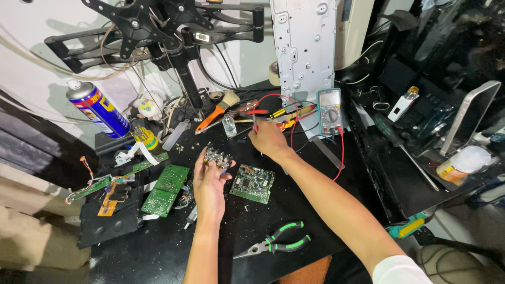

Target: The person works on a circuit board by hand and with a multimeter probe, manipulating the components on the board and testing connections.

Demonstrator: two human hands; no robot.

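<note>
My left hand [209,181] holds up a small connector board [218,157] with rows of round metal jacks, above the black worktable [168,247]. My right hand [268,139] is closed around a red multimeter probe [256,117], tip pointing down, just right of that board. The probe's red lead loops back to a teal multimeter [330,111] lying at the back. A green circuit board [253,183] rests flat between my two forearms.
Green-handled pliers [276,244] lie near the front edge. Another green board [165,190] and narrow board strips [108,185] sit left. A blue spray can [99,109], orange-handled brush [216,112], screwdrivers, a white metal chassis [305,42] and monitor arm [168,31] crowd the back.
</note>
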